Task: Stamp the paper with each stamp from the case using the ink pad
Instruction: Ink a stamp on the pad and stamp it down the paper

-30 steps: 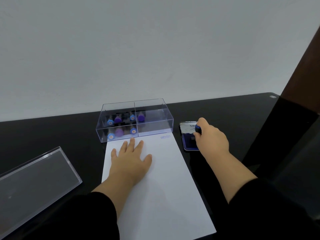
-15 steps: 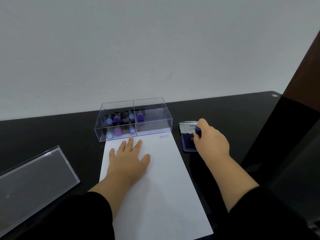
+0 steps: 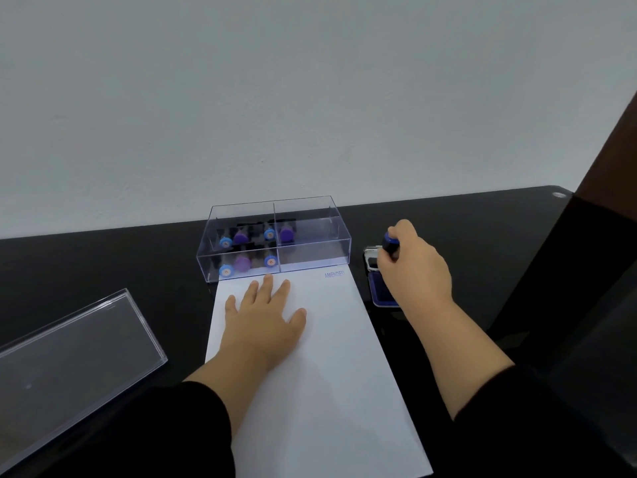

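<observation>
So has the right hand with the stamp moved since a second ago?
Yes. The right hand has lifted the stamp up off the ink pad, toward its open lid.

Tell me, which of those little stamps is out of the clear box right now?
The dark blue stamp in the right hand, held above the ink pad. The rest, with light blue or purple tops, stand inside the clear box.

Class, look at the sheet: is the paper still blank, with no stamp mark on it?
No: the paper already bears one blue mark reading AMENDED near its far right corner.
</observation>
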`<state>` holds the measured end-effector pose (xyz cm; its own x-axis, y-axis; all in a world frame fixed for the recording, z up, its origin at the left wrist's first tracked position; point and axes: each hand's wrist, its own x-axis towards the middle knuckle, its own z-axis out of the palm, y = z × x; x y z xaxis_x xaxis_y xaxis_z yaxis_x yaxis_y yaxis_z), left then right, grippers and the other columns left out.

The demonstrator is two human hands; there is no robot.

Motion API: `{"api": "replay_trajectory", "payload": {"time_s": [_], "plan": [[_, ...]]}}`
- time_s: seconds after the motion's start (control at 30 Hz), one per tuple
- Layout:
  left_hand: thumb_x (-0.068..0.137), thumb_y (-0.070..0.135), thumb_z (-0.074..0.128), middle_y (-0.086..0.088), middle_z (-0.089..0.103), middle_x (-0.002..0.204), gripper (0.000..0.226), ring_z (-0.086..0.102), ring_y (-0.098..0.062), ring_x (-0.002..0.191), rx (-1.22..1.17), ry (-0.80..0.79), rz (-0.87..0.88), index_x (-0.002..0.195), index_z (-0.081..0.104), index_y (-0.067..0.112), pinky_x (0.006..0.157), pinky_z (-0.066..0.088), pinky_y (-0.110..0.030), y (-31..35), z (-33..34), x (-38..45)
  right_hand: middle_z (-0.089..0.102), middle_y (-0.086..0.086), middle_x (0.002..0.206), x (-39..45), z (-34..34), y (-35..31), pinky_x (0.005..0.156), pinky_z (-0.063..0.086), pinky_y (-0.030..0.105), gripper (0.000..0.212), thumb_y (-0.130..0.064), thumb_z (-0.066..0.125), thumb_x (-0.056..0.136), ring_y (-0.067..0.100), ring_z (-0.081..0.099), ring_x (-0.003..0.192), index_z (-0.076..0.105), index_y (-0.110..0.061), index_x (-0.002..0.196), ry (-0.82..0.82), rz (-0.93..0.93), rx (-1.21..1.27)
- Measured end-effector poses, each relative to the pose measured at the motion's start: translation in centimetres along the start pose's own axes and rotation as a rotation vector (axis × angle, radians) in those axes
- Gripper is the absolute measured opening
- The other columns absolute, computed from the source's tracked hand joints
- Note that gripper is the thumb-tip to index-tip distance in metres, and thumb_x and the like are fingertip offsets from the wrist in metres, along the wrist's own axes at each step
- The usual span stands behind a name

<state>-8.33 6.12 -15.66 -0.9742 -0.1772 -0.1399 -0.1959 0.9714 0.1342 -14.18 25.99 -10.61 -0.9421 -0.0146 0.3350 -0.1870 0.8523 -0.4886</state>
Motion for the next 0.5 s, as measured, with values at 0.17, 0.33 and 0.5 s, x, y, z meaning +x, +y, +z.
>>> {"api": "replay_trajectory", "payload": {"time_s": [0.17, 0.33, 0.5], "plan": [[0.097, 0.053, 0.019, 0.005, -0.011, 0.159, 0.061, -0.010, -0.016, 0.146, -0.009, 0.004, -0.004, 0.151, -0.001, 0.033, 0.117, -0.006, -0.046, 0.0, 0.1, 0.0, 0.061, 0.001, 0.084, 0.1, 2.3, -1.4, 0.063, 0.049, 0.033, 0.016, -0.022, 0.052, 0.094, 0.022, 0.057, 0.074, 0.046, -0.018, 0.108, -0.016, -0.095, 0.116], [0.097, 0.054, 0.019, 0.004, -0.011, 0.159, 0.061, -0.011, -0.016, 0.146, -0.003, 0.008, -0.009, 0.151, -0.002, 0.033, 0.117, -0.006, -0.046, 0.0, 0.2, 0.1, 0.062, -0.001, 0.087, -0.2, 3.8, -1.6, 0.065, 0.046, 0.029, 0.015, -0.026, 0.051, 0.095, 0.019, 0.056, 0.076, 0.048, -0.020, 0.108, -0.057, -0.176, 0.079], [0.097, 0.054, 0.019, 0.004, -0.012, 0.159, 0.061, -0.011, -0.017, 0.146, -0.001, 0.001, -0.009, 0.151, -0.003, 0.033, 0.116, -0.007, -0.047, 0.0, 0.3, 0.1, 0.064, 0.000, 0.091, -0.3, 4.5, -2.0, 0.068, 0.051, 0.035, 0.017, -0.028, 0.050, 0.095, 0.022, 0.058, 0.081, 0.048, -0.020, 0.111, -0.082, -0.214, 0.031]]}}
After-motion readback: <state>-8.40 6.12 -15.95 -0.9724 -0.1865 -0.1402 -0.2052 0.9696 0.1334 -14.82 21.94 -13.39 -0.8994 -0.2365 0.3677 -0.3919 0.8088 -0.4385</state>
